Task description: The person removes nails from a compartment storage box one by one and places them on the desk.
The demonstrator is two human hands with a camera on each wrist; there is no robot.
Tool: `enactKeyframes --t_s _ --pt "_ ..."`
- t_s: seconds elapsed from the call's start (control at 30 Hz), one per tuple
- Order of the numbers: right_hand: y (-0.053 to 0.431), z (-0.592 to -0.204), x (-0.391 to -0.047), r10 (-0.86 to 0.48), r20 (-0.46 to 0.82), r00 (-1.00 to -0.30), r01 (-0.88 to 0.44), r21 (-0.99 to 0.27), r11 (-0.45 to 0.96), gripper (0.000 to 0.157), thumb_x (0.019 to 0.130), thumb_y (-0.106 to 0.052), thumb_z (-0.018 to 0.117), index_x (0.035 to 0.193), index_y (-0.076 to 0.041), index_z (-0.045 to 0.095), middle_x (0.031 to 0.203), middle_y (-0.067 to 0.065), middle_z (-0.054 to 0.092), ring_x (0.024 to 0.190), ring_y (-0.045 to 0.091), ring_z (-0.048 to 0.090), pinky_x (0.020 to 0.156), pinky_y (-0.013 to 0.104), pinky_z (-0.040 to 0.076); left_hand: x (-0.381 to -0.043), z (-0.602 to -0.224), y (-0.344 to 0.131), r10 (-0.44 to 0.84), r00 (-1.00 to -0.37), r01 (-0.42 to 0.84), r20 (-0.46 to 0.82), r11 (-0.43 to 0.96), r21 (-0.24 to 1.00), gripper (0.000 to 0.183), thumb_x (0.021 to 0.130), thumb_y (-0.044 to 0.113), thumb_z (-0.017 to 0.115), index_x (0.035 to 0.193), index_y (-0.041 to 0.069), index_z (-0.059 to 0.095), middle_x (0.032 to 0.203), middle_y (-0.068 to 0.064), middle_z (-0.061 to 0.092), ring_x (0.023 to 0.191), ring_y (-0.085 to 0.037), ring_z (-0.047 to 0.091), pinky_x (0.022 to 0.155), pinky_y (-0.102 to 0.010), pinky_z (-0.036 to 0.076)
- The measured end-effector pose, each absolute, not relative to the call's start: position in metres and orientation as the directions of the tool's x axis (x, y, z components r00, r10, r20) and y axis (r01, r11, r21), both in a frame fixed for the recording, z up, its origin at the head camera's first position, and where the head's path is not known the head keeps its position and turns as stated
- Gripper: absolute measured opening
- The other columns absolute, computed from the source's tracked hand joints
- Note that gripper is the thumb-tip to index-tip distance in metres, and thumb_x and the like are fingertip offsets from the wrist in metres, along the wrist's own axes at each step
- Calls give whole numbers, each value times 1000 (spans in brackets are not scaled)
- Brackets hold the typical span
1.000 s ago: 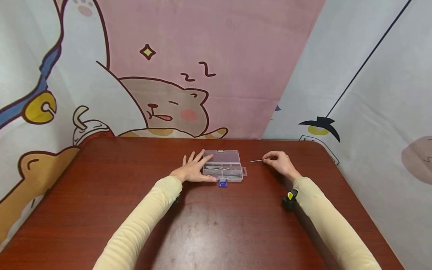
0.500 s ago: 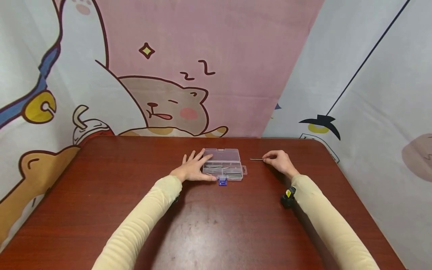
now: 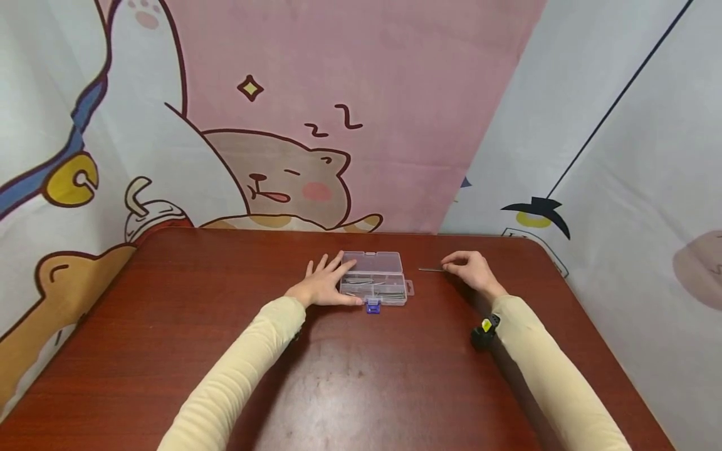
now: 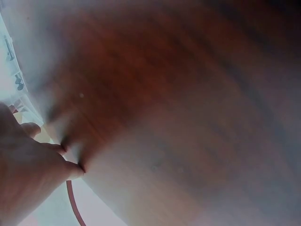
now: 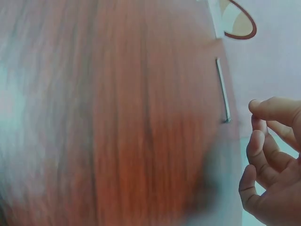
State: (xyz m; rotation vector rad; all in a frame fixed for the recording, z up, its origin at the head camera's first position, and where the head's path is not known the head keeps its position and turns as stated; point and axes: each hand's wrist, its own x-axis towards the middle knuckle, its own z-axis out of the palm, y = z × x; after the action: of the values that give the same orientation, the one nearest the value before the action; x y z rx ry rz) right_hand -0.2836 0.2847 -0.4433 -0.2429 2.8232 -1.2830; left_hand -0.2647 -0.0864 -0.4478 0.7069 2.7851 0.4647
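Levelled since a second ago, a thin metal rod [image 3: 431,269] lies on the bench [image 3: 361,376], just left of the right hand [image 3: 469,269].
The right hand's grip is empty, fingers loosely curled and apart from the rod in the right wrist view; the rod's long axis runs sideways, from near those fingertips toward the storage box [image 3: 393,303]. Its hang tab [image 3: 410,287] and right wall stand between rod and compartments, where slim metal pieces [image 3: 389,295] lie. Lid [image 3: 380,263] back, the box has the left hand [image 3: 324,290], farther from the rod, spread across its left side.

Table [image 3: 350,382]: 1 box [image 3: 380,263], 1 nail [image 5: 223,89]
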Motion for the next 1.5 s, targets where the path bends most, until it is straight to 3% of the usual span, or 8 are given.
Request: enactKeyframes --t_s 0.17,0.43,0.7,0.93,1.1,1.3,1.5 --pt "270 -441 -281 -176 80 -981 -174 -760 626 18 92 -8 66 106 2 72 107 16 67 84 24 54 69 33 44 -264 -450 -88 496 -857 420 -141 830 366 100 76 71 64 155 26 23 161 -12 5 142 -46 6 107 -65 3" --pt "237 -441 -275 -231 118 -966 -231 -795 561 16 89 -6 68 103 1 72 97 11 69 75 23 53 62 28 43 -264 -449 -88 502 -855 429 -128 824 370 100 75 70 65 155 25 26 161 -13 6 142 -47 7 107 -66 4" --pt "206 -444 -264 -297 162 -941 -294 -826 480 12 88 -3 69 99 0 73 94 9 70 78 21 57 65 26 45 -262 -447 -86 496 -856 421 -144 832 361 100 75 70 65 155 27 23 161 -12 4 142 -45 7 107 -65 4" --pt "190 -451 -258 -348 218 -912 -380 -768 516 13 87 -4 70 98 -5 75 95 3 69 77 17 58 64 28 47 -262 -448 -85 490 -860 413 -146 834 367 101 75 71 65 155 27 23 161 -12 4 142 -45 8 108 -64 4" --pt "184 -455 -255 -409 217 -886 -428 -721 545 16 86 -7 71 101 -6 76 87 -1 61 75 16 50 64 30 42 -263 -449 -85 489 -861 413 -143 834 366 100 75 71 65 155 27 24 161 -12 5 142 -45 8 108 -64 5" --pt "180 -455 -254 -449 178 -875 -430 -710 558 23 87 -8 71 109 -4 74 82 8 51 71 19 42 61 30 37 -263 -449 -85 495 -858 419 -137 829 370 99 75 70 66 155 25 26 161 -13 6 141 -46 9 107 -65 6" --pt "176 -454 -256 -533 189 -825 -526 -603 599 28 87 -12 71 113 0 71 85 10 46 77 22 40 66 32 34 -264 -448 -87 497 -857 420 -140 829 370 99 76 69 66 154 25 26 161 -12 6 142 -46 8 107 -66 5"
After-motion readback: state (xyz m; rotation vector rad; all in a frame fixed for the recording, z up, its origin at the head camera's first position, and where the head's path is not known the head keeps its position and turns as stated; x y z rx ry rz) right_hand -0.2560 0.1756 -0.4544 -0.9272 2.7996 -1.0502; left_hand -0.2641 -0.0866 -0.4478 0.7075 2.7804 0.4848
